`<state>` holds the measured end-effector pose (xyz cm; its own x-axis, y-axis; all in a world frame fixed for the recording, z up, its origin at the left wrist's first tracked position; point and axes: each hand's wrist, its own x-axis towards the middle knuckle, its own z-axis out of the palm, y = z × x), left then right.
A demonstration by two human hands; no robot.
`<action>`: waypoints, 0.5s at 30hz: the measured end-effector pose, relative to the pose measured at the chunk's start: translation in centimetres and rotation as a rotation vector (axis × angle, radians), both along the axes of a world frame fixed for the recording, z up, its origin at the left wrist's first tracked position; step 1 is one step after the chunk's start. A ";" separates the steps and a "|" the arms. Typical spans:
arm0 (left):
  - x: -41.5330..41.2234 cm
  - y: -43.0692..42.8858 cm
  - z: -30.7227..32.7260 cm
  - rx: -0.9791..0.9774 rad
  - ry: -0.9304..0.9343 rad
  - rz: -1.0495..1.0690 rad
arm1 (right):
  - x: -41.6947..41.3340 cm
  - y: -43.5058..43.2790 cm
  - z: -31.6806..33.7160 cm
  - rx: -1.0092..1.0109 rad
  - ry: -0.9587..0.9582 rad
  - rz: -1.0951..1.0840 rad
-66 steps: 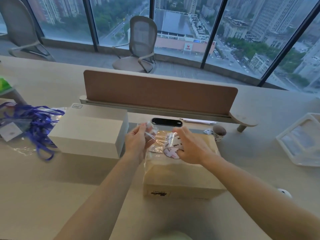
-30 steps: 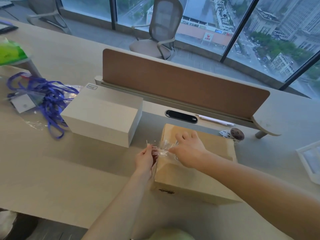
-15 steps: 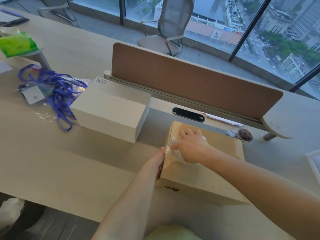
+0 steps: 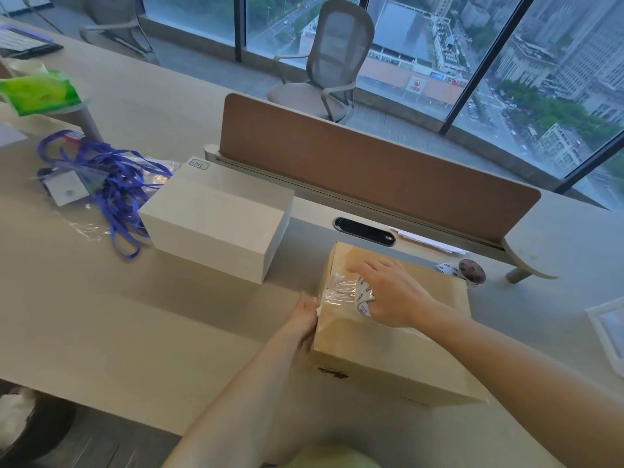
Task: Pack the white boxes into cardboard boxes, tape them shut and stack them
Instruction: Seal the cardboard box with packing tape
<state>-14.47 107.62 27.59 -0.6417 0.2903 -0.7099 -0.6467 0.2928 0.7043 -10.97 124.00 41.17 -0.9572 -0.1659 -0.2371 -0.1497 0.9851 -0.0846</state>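
A closed cardboard box [image 4: 398, 352] lies on the desk in front of me. My right hand [image 4: 388, 292] rests on its top near the left edge, holding a roll of clear tape [image 4: 363, 295]. A strip of tape [image 4: 337, 292] runs from the roll over the box's left edge. My left hand [image 4: 305, 315] presses the tape end flat against the box's left side. A white box [image 4: 216, 217] stands to the left, apart from both hands.
A tangle of blue lanyards [image 4: 101, 184] lies beside the white box. A brown divider panel [image 4: 371, 170] runs along the desk's back. A second tape roll [image 4: 469, 271] sits behind the cardboard box. A white tray [image 4: 611, 332] is at the right edge.
My hands came down from above the box with the tape stretched between them. The left hand went over the box's left edge onto its side, and the right hand set the roll on top.
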 end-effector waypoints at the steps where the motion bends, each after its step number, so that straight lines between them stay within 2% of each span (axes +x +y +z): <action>1: -0.2 -0.1 0.2 -0.057 0.163 0.009 | 0.1 0.3 -0.1 -0.051 0.024 -0.011; 4: 0.3 -0.7 3.3 0.066 0.503 0.045 | 0.3 0.8 -0.3 -0.151 0.050 -0.037; 5: 0.5 -0.7 4.0 0.102 0.643 -0.033 | 0.4 0.9 -0.3 -0.171 0.059 -0.050; 8: 0.9 0.2 4.2 -0.069 0.948 -0.521 | 0.6 1.3 -0.3 -0.194 0.077 -0.118; 10: 1.0 1.1 3.0 -0.212 1.020 -0.635 | 0.6 1.6 -0.3 -0.228 0.056 -0.162; 15: 1.2 2.0 2.4 -0.451 1.044 -0.714 | 0.4 2.3 0.2 -0.226 0.008 -0.107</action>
